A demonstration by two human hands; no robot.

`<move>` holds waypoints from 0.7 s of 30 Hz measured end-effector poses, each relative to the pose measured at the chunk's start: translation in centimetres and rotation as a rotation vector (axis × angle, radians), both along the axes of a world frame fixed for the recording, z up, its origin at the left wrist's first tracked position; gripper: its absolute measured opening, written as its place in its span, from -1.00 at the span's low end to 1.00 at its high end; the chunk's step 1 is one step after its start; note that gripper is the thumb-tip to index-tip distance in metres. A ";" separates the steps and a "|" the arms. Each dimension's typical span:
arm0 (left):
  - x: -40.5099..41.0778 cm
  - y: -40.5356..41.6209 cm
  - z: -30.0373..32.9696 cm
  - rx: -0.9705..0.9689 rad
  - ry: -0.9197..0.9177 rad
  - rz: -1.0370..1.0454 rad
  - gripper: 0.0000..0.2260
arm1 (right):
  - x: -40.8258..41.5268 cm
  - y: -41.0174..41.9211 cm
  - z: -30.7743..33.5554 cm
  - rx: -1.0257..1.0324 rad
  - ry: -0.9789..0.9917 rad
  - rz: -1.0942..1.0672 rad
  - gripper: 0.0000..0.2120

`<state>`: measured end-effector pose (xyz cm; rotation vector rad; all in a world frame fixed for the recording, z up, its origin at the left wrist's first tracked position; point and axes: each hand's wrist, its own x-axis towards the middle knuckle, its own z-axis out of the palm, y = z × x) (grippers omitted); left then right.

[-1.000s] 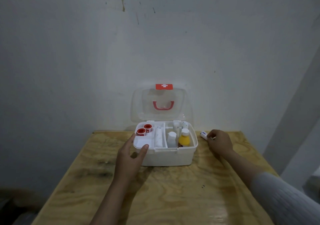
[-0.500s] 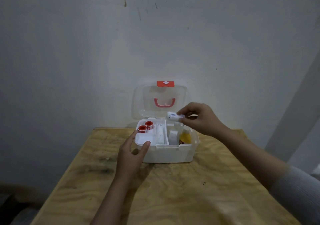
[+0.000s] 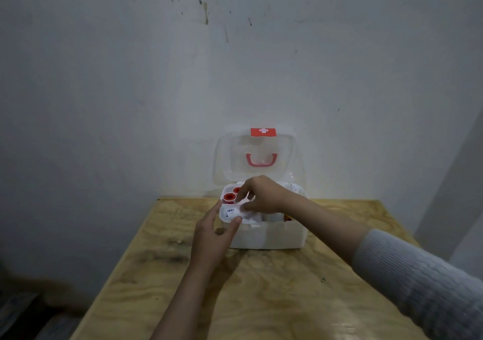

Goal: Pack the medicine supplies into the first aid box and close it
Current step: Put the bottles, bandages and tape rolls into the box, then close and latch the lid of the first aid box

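Tube (image 3: 231,212) lies lengthwise left-right in box (image 3: 266,235), right hand (image 3: 264,196) gripping it.

A white plastic first aid box (image 3: 269,235) sat at the far middle of the plywood table (image 3: 261,300), against the wall, its clear lid (image 3: 258,156) raised behind it. Two red-cored tape rolls (image 3: 230,196) lay in its rear-left compartment.
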<state>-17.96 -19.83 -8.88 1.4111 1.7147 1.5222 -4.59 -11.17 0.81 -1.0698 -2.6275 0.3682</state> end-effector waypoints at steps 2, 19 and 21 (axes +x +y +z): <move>-0.1 0.1 -0.2 0.001 -0.007 -0.006 -0.50 | 0.6 0.5 0.4 0.073 0.100 -0.053 -0.75; -0.1 0.2 -0.3 -0.023 -0.002 0.021 -0.45 | 2.3 8.2 5.6 0.408 0.103 -0.383 -0.61; 0.0 0.2 -0.3 -0.021 0.001 0.020 -0.45 | 2.7 7.7 5.8 0.426 0.147 -0.358 -0.63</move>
